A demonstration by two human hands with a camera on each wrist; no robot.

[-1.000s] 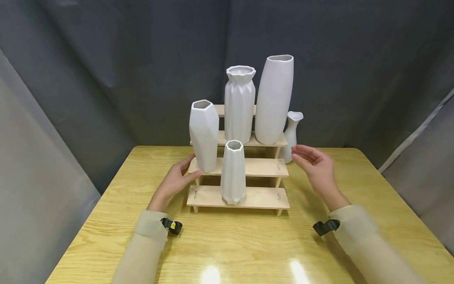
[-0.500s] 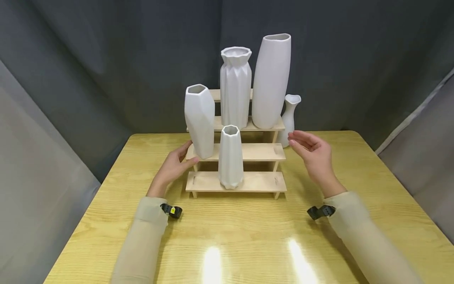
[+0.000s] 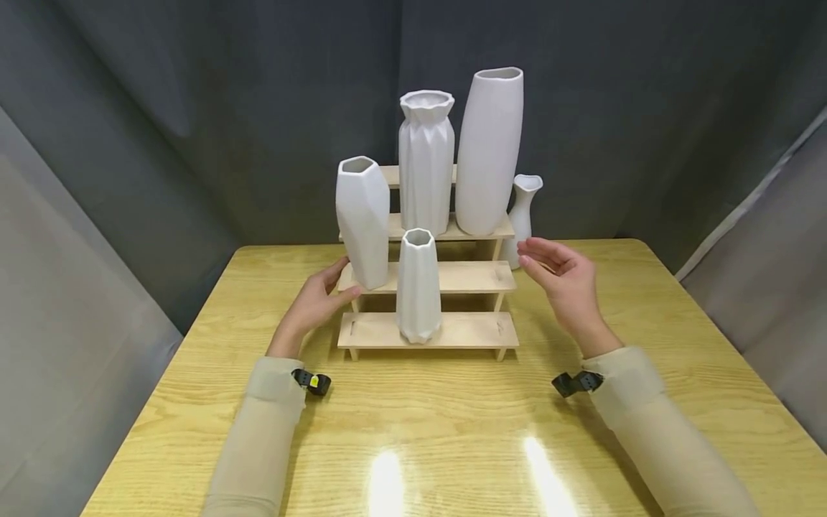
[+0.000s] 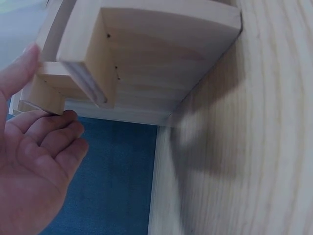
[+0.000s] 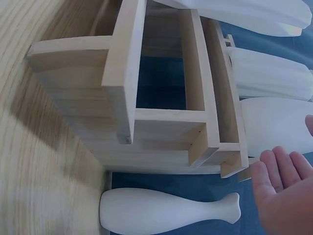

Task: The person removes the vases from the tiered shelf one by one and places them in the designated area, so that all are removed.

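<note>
The wooden stepped stand [image 3: 452,276] stood at the table [image 3: 194,402] centre, between both hands. The left hand [image 3: 314,305] lay at the stand's 9 o'clock end, fingers relaxed and slightly apart, thumb [image 3: 349,293] touching the second step beneath the faceted vase [image 3: 362,221]. The right hand [image 3: 565,286] hovered at the 3 o'clock end, fingers straight and apart, clear of the stand, with the small necked vase [image 3: 522,215] just beyond its fingertips [image 3: 525,248].
</note>
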